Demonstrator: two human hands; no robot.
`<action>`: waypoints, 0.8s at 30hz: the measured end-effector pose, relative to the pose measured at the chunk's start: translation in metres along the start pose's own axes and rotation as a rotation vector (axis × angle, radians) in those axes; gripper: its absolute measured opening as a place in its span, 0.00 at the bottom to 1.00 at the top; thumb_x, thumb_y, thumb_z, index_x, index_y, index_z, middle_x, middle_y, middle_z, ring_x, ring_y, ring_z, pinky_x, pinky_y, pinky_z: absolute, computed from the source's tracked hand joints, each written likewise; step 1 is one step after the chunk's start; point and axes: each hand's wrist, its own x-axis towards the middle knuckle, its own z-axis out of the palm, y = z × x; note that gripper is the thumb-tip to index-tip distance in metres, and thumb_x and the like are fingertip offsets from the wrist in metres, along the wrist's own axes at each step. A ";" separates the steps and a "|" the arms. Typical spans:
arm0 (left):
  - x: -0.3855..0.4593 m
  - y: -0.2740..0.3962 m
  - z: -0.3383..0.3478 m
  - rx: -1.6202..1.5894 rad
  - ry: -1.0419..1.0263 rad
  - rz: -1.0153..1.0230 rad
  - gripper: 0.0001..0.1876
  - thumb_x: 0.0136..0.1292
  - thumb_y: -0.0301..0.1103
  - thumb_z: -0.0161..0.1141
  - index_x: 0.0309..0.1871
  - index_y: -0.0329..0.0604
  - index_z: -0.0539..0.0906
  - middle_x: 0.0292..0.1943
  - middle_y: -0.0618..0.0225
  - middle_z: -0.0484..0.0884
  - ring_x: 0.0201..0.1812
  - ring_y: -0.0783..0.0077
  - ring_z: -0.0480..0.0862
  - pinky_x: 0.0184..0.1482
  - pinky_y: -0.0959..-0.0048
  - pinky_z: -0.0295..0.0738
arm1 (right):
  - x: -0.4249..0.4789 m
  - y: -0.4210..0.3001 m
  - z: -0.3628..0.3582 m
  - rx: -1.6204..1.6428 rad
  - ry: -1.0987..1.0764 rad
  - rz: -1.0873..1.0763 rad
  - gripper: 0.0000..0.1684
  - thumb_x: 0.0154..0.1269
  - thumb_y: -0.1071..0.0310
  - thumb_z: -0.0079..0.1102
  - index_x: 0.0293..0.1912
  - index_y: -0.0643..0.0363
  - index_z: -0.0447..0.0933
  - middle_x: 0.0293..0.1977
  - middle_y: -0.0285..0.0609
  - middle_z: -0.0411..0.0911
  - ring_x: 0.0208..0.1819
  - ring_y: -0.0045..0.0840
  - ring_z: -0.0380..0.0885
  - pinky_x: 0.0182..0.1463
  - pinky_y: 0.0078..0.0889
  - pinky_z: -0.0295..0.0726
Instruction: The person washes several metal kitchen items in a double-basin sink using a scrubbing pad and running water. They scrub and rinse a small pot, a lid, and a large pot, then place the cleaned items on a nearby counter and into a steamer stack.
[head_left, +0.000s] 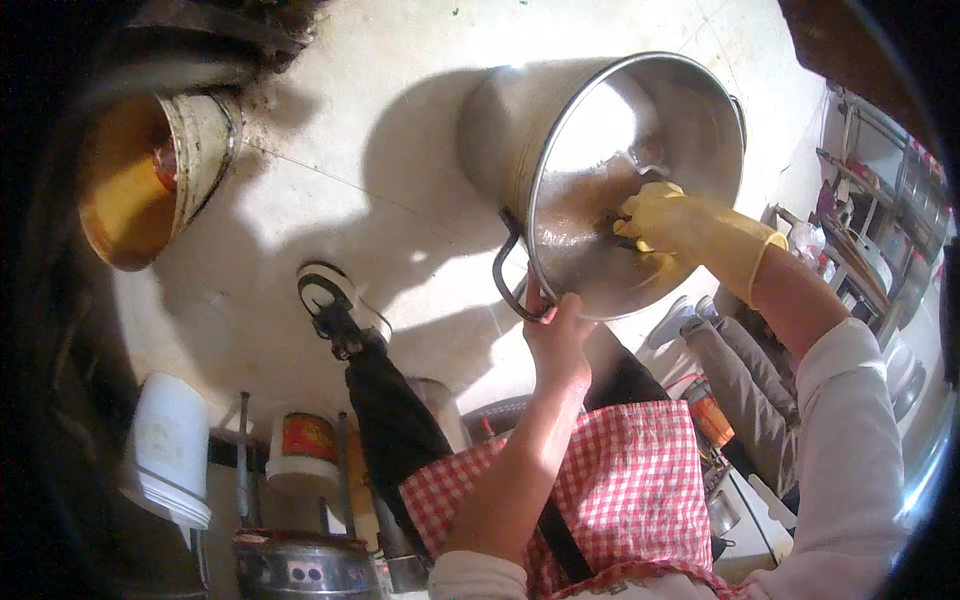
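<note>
A large stainless steel stockpot (517, 135) is tipped on its side on the floor, its mouth turned towards me. My left hand (559, 330), bare, grips the pot's rim beside a black side handle (504, 262). Inside the pot is my right hand (652, 214), in a yellow rubber glove. Its fingers are curled against the lower inner wall around a small dark green object (624, 242), mostly hidden and too small to name surely. The inner wall looks wet, with a brownish film and a bright glare.
A dirty bucket (199, 142) with orange-brown inside stands at left. Nearer are a white plastic bucket (169, 442), a labelled tub (300, 442) and a steel vessel (300, 566). Another person's legs (739, 352) are at right, by a cluttered metal rack (870, 187).
</note>
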 end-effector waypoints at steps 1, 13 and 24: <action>0.002 0.000 0.002 0.004 0.032 -0.011 0.28 0.58 0.23 0.55 0.64 0.45 0.69 0.55 0.62 0.78 0.55 0.60 0.82 0.58 0.52 0.80 | 0.003 -0.004 -0.001 0.006 -0.019 -0.023 0.20 0.55 0.61 0.62 0.50 0.50 0.83 0.49 0.40 0.80 0.49 0.36 0.81 0.50 0.40 0.81; 0.004 0.013 -0.002 0.166 -0.009 -0.003 0.27 0.60 0.24 0.57 0.66 0.45 0.70 0.54 0.61 0.78 0.53 0.60 0.82 0.53 0.52 0.83 | 0.012 0.055 -0.036 0.125 -0.028 0.869 0.15 0.67 0.63 0.56 0.51 0.54 0.81 0.48 0.48 0.81 0.53 0.41 0.79 0.57 0.38 0.78; -0.004 0.021 0.007 0.166 0.079 -0.023 0.22 0.60 0.24 0.56 0.60 0.47 0.72 0.54 0.65 0.77 0.51 0.67 0.80 0.51 0.59 0.84 | 0.087 -0.054 -0.012 0.717 0.173 0.556 0.18 0.68 0.58 0.55 0.52 0.55 0.80 0.51 0.47 0.80 0.54 0.36 0.79 0.58 0.34 0.78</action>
